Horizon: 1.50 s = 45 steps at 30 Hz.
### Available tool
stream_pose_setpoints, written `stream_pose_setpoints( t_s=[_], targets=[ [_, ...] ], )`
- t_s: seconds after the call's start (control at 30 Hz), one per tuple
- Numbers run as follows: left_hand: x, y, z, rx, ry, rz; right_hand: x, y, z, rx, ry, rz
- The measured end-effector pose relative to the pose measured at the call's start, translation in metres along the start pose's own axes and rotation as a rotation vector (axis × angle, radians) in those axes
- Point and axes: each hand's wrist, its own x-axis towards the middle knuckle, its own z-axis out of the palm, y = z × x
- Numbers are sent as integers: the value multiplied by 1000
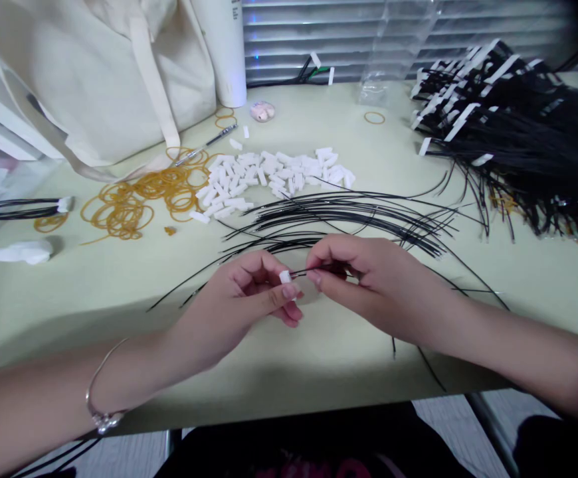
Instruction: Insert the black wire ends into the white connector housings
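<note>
1 cloth bag [104, 79], contents hidden, white connector [285, 276] in left grip [234, 302]

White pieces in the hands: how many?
1 visible: the white piece pinched in the left hand. The right hand grips black wires leading toward it. Fingers may hide more.

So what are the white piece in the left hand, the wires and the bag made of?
The white piece looks like matte, hard plastic: opaque, blocky. The black wires seem coated in plastic or rubber, smooth and slightly shiny; I can't tell which. The bag looks like matte cloth, perhaps canvas, folding softly.
</note>
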Motion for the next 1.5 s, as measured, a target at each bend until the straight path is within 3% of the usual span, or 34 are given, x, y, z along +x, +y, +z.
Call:
stream_pose_setpoints(
  t_s=[0.23, 0.57, 0.77, 0.97, 1.07, 1.17, 1.37, 1.43, 1.5],
  targets=[
    [1, 0, 0, 30, -21, -29, 0, 2, 5, -105, 68, -13],
    [1, 0, -1, -2, -43, -67, -5, 4, 14, -385, 180, -272],
    [0, -1, -2, 64, -48, -61, -1, 1, 15, -322, 102, -255],
    [0, -2, 0, 79, -7, -65, -1, 0, 1, -150, -88, -75],
    [-1, -2, 0, 111, -13, -64, -3, -1, -1, -139, -93, -39],
    [-2, -2, 0, 106, -24, -58, -2, 0, 6, -180, -19, -92],
    [-3, -3, -2, 100, -57, -30, -3, 3, 23, -324, 153, -334],
    [-3, -5, -1, 103, -57, -29, -4, 4, 18, -355, 135, -354],
    [-4, -7, 1, 117, -44, -35, -1, 3, 8, -329, 17, -287]
  ],
)
